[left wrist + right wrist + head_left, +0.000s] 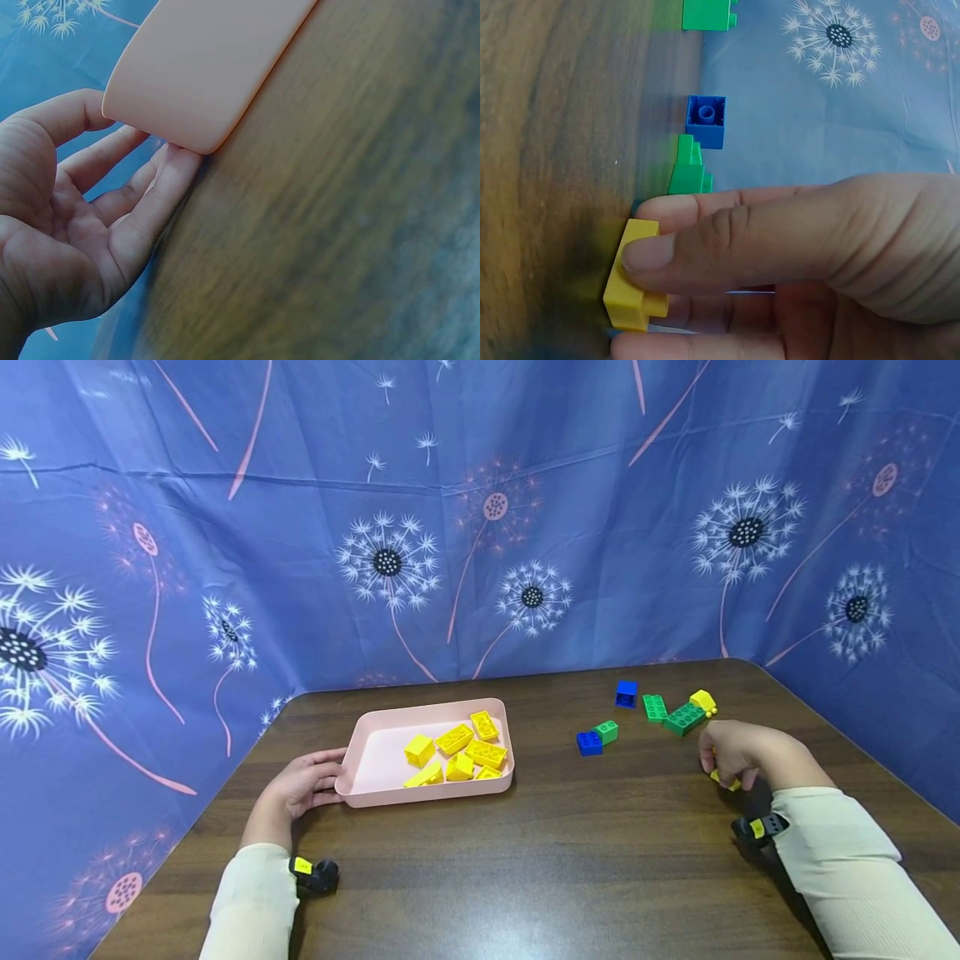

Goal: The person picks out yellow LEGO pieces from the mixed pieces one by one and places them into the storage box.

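Observation:
My left hand (306,783) rests its fingertips against the left end of a shallow pink tray (420,797). In the left wrist view, the fingers are lightly bent and touch the tray's end wall near its rim and base. Several yellow toy bricks (485,753) lie inside the tray, mostly toward its right side. At the right of the table, my right hand (750,753) pinches a yellow toy brick (624,289) between thumb and fingers, at or close to the tabletop. Part of that brick is covered by the thumb.
Beyond the right hand lie another yellow piece (703,702), green bricks (684,719) and a blue brick (626,694). A blue brick (589,743) touches a small green brick (606,732) nearer the middle. A patterned blue cloth (465,527) hangs behind the wooden table (525,877).

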Available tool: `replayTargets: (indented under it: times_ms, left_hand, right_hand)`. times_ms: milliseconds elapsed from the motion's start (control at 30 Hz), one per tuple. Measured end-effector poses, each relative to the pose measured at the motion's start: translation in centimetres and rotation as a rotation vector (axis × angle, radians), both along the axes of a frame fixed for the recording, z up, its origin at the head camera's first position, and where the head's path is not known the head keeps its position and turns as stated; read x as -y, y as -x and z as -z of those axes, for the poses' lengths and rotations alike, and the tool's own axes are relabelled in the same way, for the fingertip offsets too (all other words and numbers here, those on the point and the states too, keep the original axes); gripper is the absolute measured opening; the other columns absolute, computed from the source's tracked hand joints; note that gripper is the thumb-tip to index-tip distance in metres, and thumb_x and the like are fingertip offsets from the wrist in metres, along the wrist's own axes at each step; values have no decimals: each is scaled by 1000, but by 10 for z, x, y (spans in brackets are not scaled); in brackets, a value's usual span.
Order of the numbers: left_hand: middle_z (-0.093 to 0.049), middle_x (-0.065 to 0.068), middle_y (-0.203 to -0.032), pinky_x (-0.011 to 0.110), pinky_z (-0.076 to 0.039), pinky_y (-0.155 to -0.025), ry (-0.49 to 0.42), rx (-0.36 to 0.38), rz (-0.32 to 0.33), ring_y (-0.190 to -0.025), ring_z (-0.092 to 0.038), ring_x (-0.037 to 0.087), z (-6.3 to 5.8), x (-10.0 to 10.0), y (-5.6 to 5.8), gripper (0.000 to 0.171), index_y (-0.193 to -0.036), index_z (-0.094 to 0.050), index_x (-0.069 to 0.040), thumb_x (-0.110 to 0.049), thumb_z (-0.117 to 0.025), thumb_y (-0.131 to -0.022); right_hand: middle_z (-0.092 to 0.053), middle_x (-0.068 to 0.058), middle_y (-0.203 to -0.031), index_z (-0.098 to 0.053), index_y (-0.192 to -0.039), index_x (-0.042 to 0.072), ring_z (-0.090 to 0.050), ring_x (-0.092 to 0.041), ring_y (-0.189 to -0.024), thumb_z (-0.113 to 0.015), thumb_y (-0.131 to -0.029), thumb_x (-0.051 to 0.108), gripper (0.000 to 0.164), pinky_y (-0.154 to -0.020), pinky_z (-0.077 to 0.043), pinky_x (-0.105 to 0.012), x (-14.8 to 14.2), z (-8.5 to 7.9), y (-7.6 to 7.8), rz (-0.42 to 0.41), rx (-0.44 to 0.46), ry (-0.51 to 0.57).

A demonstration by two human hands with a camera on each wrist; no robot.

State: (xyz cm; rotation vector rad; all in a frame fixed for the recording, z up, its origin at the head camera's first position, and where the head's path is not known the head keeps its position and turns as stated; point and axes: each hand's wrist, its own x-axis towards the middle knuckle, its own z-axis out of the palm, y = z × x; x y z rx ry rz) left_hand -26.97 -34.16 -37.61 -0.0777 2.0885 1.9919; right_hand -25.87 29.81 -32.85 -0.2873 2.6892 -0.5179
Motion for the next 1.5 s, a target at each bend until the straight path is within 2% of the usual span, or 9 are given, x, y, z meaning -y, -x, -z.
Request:
replayTargets:
  times_ms: [167,500,667,833,1033,1233,1500]
  left_hand:
    - [-70,5,-97,34,-58,-71,8,1,-4,-83,-69,14,-1,-1,1,62,-151,-27,4,-4,-55,-96]
    - [-70,6,-98,34,-59,-71,14,5,-13,-83,-69,15,-1,0,0,62,-150,-27,5,-4,-56,-96]
    - [-70,5,-96,34,-59,-71,9,1,-8,-83,-69,15,0,0,0,62,-150,-28,5,-4,-56,-95]
    - [-70,4,-94,34,-59,-70,2,-6,-8,-82,-69,15,1,-1,0,62,-149,-29,6,-3,-56,-95]
    - [-70,4,-94,34,-59,-70,-1,-10,-10,-82,-69,15,0,-1,-1,62,-149,-28,6,-2,-55,-95]
    - [-71,5,-97,34,-59,-71,9,-8,-10,-83,-69,15,0,0,-2,63,-150,-27,6,-3,-56,-95]
    - [-71,5,-96,35,-59,-72,1,-6,3,-83,-69,15,2,1,-1,64,-150,-26,5,-4,-57,-95]
  right_hand:
    - [-53,-6,-74,-59,-75,4,-57,-20,-62,-70,-68,-18,26,-52,-56,-34,0,-1,0,-24,-16,-16]
    - [-50,-1,-70,-58,-73,6,-51,-16,-58,-63,-65,-21,28,-47,-50,-27,2,1,0,-56,-56,40]
    - [-52,0,-66,-60,-75,6,-50,-16,-58,-62,-65,-19,27,-48,-51,-30,5,-5,-1,-106,-83,55]
    - [-53,-1,-71,-60,-77,5,-50,-16,-61,-62,-67,-18,26,-49,-50,-31,11,-12,-2,-145,-115,71]
    - [-51,1,-70,-62,-76,6,-47,-14,-62,-64,-66,-19,26,-50,-44,-26,19,-16,-2,-198,-217,100]
    - [-59,3,-74,-66,-79,6,-51,-11,-67,-68,-67,-18,26,-56,-47,-27,36,-25,-4,-312,-360,118]
    - [-60,7,-76,-69,-81,10,-50,-8,-68,-71,-69,-12,25,-59,-47,-27,61,-32,-9,-373,-468,110]
